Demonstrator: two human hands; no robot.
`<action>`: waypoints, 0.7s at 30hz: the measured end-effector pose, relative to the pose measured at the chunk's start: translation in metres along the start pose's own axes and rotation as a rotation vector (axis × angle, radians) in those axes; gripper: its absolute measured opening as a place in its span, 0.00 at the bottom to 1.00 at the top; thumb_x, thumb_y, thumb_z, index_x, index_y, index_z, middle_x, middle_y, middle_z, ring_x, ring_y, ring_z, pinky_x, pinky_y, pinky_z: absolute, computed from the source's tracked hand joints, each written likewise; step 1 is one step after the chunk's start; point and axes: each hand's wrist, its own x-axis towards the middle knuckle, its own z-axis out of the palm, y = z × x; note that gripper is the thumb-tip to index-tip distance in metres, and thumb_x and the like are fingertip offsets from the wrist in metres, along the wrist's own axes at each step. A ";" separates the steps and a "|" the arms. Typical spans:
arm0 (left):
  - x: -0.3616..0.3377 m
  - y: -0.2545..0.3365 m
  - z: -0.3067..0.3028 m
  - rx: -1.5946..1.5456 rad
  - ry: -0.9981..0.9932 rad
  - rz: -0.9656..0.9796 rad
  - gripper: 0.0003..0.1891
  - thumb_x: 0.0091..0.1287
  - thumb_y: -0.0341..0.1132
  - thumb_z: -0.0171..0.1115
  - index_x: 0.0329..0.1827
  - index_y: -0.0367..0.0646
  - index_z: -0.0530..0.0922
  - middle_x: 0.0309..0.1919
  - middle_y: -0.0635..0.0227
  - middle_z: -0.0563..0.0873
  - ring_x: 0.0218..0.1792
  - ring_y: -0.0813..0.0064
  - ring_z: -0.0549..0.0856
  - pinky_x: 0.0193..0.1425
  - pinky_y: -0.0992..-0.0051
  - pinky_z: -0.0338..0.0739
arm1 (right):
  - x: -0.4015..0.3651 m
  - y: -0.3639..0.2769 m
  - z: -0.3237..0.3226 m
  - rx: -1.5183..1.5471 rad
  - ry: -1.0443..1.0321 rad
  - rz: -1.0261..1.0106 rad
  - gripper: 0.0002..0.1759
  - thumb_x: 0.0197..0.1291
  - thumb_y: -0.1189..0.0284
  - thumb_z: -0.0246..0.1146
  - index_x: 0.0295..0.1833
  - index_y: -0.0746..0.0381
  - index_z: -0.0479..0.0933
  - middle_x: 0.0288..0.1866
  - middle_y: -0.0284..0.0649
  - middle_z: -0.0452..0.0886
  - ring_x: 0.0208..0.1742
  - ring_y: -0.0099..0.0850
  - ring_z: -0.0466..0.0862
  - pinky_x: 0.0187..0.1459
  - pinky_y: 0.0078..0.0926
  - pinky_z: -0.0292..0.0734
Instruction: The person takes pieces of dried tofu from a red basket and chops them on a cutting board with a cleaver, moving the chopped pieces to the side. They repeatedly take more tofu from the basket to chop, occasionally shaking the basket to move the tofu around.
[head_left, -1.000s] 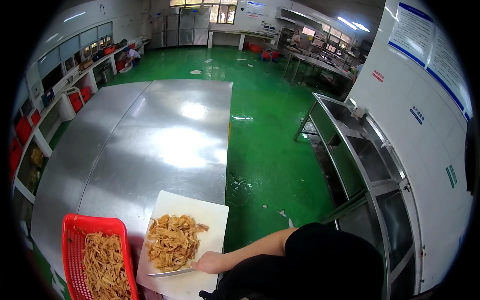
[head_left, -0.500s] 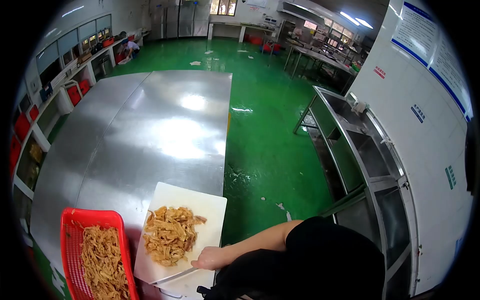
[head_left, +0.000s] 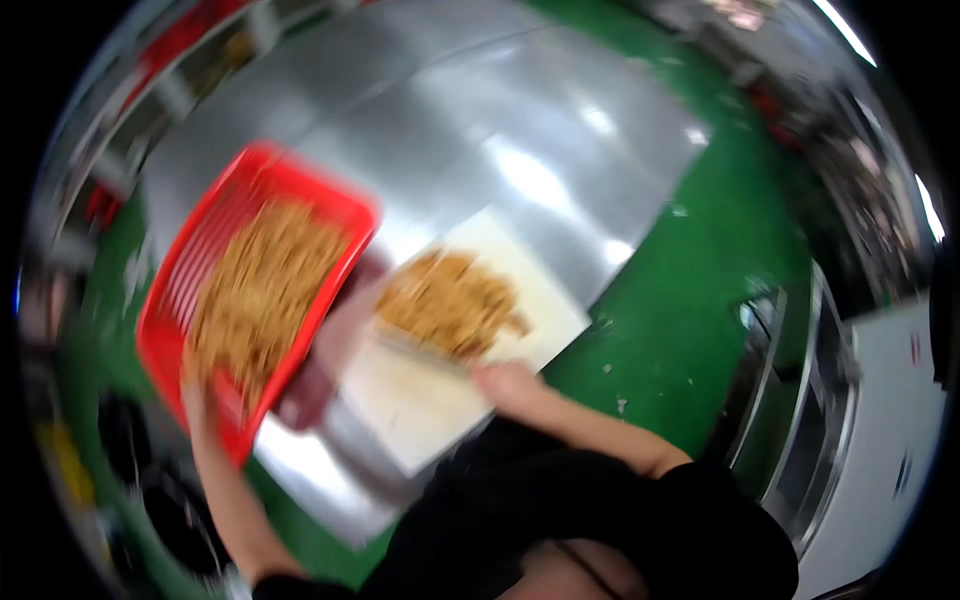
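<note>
My right hand (head_left: 507, 387) is closed around the handle of a knife (head_left: 425, 350). The blade lies along the near edge of a pile of tan, shredded food strips (head_left: 455, 300) on a white cutting board (head_left: 420, 410). To the left, a red plastic basket (head_left: 172, 345) with slatted sides holds more of the same strips (head_left: 268, 285). My left hand (head_left: 196, 378) reaches into the basket's near end, touching or right beside the strips. Motion blur smears its fingers, so their grip does not show.
Board and basket stand on a large stainless steel table (head_left: 400, 130). Green floor (head_left: 660, 320) runs along its right side, with metal sinks (head_left: 815, 400) against a white wall. Dark round objects (head_left: 180, 515) are at the lower left.
My view has swung down and left. My left hand has come into view at the basket. The knife has moved from the board's near edge up against the pile.
</note>
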 end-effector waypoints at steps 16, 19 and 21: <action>-0.154 0.073 0.278 0.572 -0.142 0.047 0.30 0.55 0.36 0.67 0.59 0.33 0.68 0.52 0.48 0.74 0.51 0.53 0.77 0.56 0.62 0.74 | -0.009 0.004 -0.023 0.095 0.115 0.042 0.10 0.64 0.67 0.57 0.37 0.63 0.68 0.20 0.48 0.78 0.24 0.51 0.79 0.27 0.48 0.73; -0.168 0.056 0.260 0.419 -0.066 -0.032 0.36 0.49 0.36 0.72 0.62 0.38 0.67 0.55 0.55 0.72 0.52 0.55 0.76 0.54 0.63 0.74 | -0.024 -0.011 -0.029 0.153 0.138 0.107 0.10 0.64 0.67 0.57 0.36 0.63 0.68 0.22 0.49 0.78 0.24 0.51 0.79 0.28 0.48 0.73; -0.178 0.050 0.246 0.320 -0.079 -0.109 0.34 0.48 0.34 0.72 0.59 0.38 0.69 0.55 0.56 0.73 0.53 0.55 0.75 0.59 0.65 0.71 | -0.031 -0.019 -0.030 0.229 0.172 0.124 0.11 0.65 0.66 0.56 0.36 0.63 0.68 0.22 0.51 0.78 0.26 0.54 0.78 0.28 0.49 0.72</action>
